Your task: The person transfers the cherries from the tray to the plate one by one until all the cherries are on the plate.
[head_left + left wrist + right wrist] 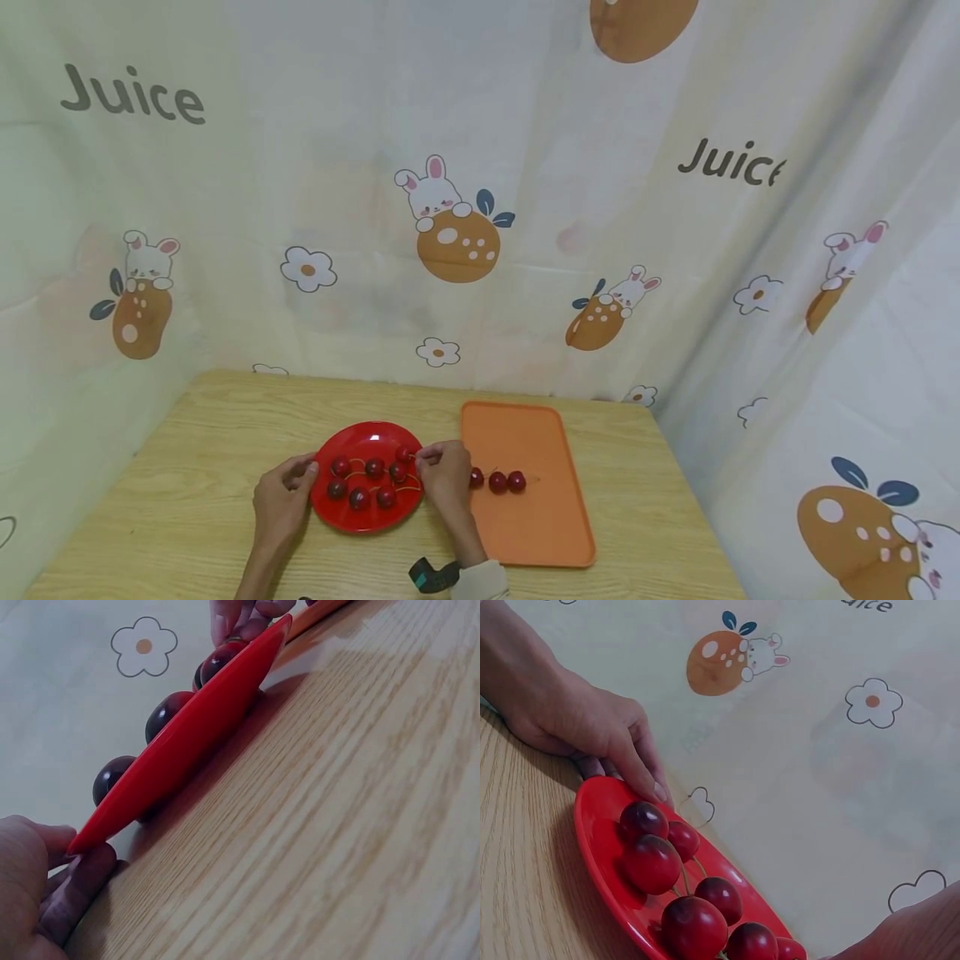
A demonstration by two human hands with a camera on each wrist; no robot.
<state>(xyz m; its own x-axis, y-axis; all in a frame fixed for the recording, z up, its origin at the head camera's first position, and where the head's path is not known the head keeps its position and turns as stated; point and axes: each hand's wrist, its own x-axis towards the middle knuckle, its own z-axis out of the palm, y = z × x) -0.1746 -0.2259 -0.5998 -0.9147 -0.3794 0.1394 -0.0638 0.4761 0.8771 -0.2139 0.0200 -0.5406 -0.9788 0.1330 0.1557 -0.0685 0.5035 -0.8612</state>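
Note:
A red plate (367, 521) bearing several dark red cherries (360, 498) rests on the table. At its left rim my left hand (281, 504) pinches the edge, thumb above and fingers beneath, as the left wrist view shows. My right hand (446, 473) is over the plate's right rim, thumb and fingertips pinching the stem of a cherry (405, 454) at that side. In the right wrist view the cherries (694, 928) lie close together with thin stems between them; the right fingertips are out of that frame.
Right of the plate lies an orange tray (532, 533) with three cherries (498, 482) in a row, the leftmost partly behind my right hand. Both stand on a wood-grain table (187, 500). A printed curtain (360, 333) hangs along the back and sides.

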